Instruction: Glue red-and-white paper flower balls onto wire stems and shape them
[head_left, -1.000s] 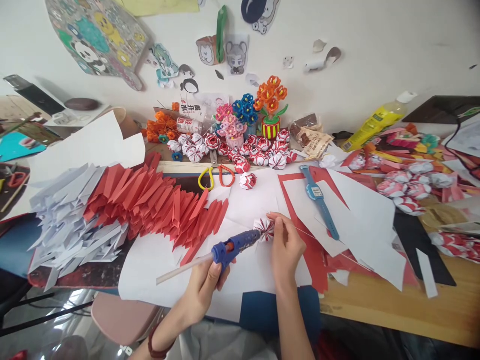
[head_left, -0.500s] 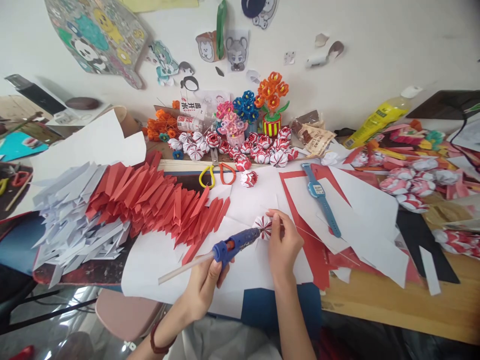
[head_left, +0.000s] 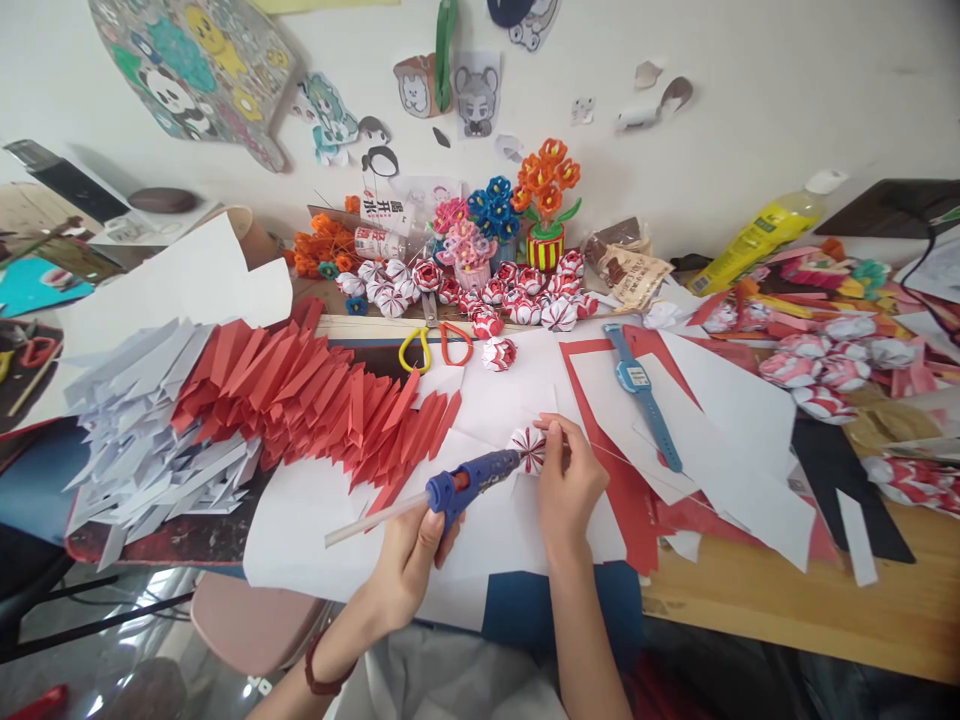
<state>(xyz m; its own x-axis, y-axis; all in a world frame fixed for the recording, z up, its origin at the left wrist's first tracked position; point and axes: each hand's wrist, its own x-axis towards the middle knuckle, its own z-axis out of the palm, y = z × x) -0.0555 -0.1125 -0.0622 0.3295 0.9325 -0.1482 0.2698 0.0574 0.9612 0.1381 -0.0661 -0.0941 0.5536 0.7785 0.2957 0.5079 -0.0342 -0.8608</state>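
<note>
My left hand (head_left: 416,560) is wrapped round the handle of a blue hot glue gun (head_left: 472,482), with a pale glue stick (head_left: 367,520) jutting out of its back end. The gun's dark nozzle points right, at the middle of a red-and-white paper flower (head_left: 529,450). Whether the tip touches the paper, I cannot tell. The flower is pinched by its right edge in the fingers of my right hand (head_left: 574,475). White paper sheets (head_left: 322,535) lie beneath both hands. A similar finished-looking paper flower (head_left: 499,353) sits just beyond them.
Left are heaps of folded red strips (head_left: 300,400) and white strips (head_left: 157,430). Scissors (head_left: 431,340) lie behind, before a row of paper flowers (head_left: 525,300) and small flower pots (head_left: 546,245). A blue watch (head_left: 643,390) rests on sheets at right, near a yellow bottle (head_left: 765,235).
The glue gun has shifted very slightly up and to the right, its nozzle staying at the flower's middle. My right hand keeps the flower almost where it was.
</note>
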